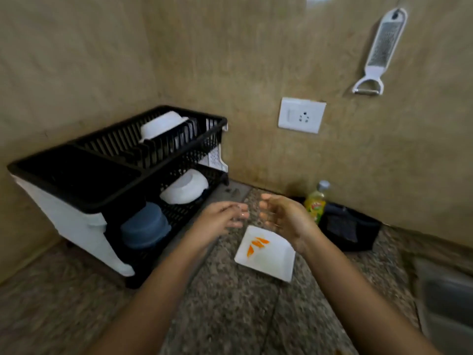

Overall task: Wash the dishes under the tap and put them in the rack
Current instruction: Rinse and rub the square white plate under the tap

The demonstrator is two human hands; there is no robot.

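A white square plate with orange streaks lies on the speckled counter. My left hand and my right hand hover just above its far edge, both empty, fingers apart, palms facing each other. To the left stands a black two-tier dish rack. A white bowl sits upside down on its top tier. On the lower tier are another white bowl and a blue bowl.
A yellow dish-soap bottle stands by the wall beside a black cloth-like item. The steel sink shows at the right edge. A wall socket and a hanging grater are on the wall.
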